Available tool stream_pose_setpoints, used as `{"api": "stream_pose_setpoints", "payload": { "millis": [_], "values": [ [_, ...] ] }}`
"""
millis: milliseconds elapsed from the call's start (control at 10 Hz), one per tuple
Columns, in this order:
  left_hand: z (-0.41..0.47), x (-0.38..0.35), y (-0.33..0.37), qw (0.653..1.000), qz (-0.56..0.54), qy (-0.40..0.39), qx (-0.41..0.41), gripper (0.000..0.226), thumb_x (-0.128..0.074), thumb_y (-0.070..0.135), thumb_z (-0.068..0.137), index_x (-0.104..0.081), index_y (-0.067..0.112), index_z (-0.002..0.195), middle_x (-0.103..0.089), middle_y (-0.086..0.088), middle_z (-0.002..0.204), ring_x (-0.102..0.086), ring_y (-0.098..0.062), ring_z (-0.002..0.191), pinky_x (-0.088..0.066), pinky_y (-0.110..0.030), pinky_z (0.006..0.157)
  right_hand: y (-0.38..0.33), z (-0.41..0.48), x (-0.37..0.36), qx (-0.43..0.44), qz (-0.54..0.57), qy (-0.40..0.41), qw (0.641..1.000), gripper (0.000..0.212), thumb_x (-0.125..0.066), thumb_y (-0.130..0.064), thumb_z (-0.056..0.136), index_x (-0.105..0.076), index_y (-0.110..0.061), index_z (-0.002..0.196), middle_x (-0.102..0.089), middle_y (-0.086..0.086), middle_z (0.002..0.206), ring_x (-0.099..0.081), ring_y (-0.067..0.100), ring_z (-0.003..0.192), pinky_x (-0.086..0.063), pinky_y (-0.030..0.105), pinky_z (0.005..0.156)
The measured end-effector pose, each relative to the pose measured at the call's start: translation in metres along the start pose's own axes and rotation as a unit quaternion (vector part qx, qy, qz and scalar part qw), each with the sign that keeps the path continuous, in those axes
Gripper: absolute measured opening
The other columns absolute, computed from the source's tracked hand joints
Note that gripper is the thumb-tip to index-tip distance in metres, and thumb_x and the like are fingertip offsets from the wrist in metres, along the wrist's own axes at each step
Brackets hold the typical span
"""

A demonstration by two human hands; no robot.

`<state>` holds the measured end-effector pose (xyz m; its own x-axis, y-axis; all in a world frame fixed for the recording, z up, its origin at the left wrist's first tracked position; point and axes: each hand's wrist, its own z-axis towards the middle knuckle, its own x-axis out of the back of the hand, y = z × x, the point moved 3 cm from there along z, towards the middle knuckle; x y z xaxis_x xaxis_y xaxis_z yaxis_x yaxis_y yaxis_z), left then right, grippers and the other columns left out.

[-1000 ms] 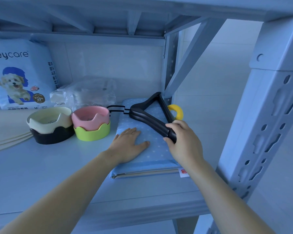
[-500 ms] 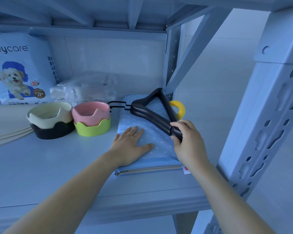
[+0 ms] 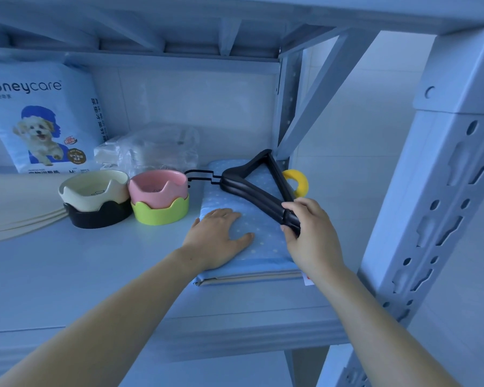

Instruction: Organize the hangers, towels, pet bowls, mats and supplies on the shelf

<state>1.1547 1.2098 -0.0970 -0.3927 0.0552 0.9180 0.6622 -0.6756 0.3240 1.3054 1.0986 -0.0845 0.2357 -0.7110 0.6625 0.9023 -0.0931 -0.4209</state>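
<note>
Right fingers [image 3: 296, 207] curl over the near end of the black hangers [image 3: 249, 188], thumb underneath; the right hand [image 3: 310, 236] is clamped on them. Left fingers [image 3: 221, 215] lie straight and close together, and the left hand [image 3: 217, 237] presses flat, palm down, on the folded blue cloth [image 3: 266, 251].

Hangers: smooth, glossy, triangular, stacked (count unclear). They lie on the cloth, with thin wire hooks [image 3: 199, 175] pointing left toward the pink bowl [image 3: 157, 185]. The cloth is soft, with white dots, over a beige layer [image 3: 249, 279]. A yellow ring [image 3: 301, 181] sits just behind the hangers.

The pink bowl is nested in a scalloped green bowl [image 3: 160, 215], and a cream bowl [image 3: 95, 187] sits in a black one [image 3: 98, 217]. All have a matte, ceramic look. Behind them are a crinkled clear plastic bag [image 3: 157, 148] and an upright pad pack [image 3: 39, 115] with a puppy print. Flat beige mats [image 3: 14, 202] are stacked at far left.

Versus 1 s ago, the right grip sits nearer the cloth's right edge. The left hand is unchanged, and the bowls haven't moved.

The shelf [image 3: 81, 275] is pale painted metal and smooth, with a slotted upright [image 3: 436, 208] at right and a diagonal brace [image 3: 319, 101]. The wall behind is plain and light, under bluish lighting.
</note>
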Motion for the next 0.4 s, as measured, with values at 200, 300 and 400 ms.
{"api": "stream_pose_setpoints", "payload": {
  "millis": [200,300,400],
  "values": [
    [-0.014,0.011,-0.003,0.999,-0.027,0.013,0.01,0.056,-0.04,0.055,0.09,-0.041,0.025,0.137,-0.036,0.007,0.147,-0.031,-0.013,0.135,-0.027,-0.037,0.111,-0.011,-0.003,-0.001,0.033,-0.039,0.028,0.998,0.037,-0.072,-0.012,0.077,-0.063,-0.012,0.113,-0.056,0.005,0.118,-0.052,0.029,0.109,-0.048,0.041,0.088],
    [-0.024,0.019,-0.004,0.999,-0.043,0.024,0.001,0.054,-0.041,0.054,0.091,-0.043,0.025,0.136,-0.037,0.007,0.145,-0.037,-0.013,0.131,-0.035,-0.035,0.106,-0.019,-0.006,-0.003,0.045,-0.047,0.043,0.997,0.035,-0.073,-0.015,0.076,-0.064,-0.014,0.11,-0.057,0.006,0.117,-0.053,0.031,0.11,-0.045,0.048,0.092],
    [-0.033,0.027,-0.001,0.998,-0.051,0.037,-0.019,0.053,-0.042,0.053,0.091,-0.044,0.025,0.135,-0.039,0.008,0.143,-0.04,-0.011,0.128,-0.039,-0.034,0.102,-0.028,-0.01,-0.002,0.046,-0.037,0.057,0.997,0.033,-0.071,-0.018,0.079,-0.064,-0.014,0.111,-0.057,0.005,0.117,-0.052,0.029,0.109,-0.047,0.042,0.09]
  ]
}}
